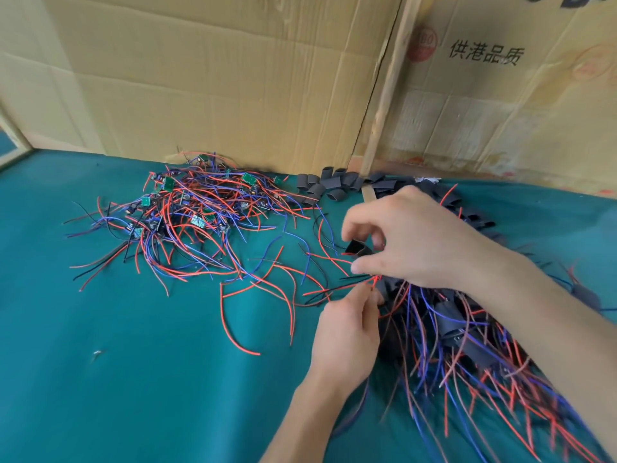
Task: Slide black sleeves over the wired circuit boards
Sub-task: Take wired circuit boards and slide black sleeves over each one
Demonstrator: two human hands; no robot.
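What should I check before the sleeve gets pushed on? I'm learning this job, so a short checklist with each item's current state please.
1. Black sleeve held in right hand: ok.
2. Wire ends pinched by left hand: ok.
3. Sleeve mouth facing the wires: cannot tell, fingers hide it.
4. Wires already inside the sleeve: cannot tell.
5. Spare sleeves lying by the cardboard: ok.
6. Unsleeved boards waiting on the green cloth: ok.

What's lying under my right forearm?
Under the right forearm lies a heap of sleeved boards with red and blue wires. Whatever sits directly beneath the arm is covered.
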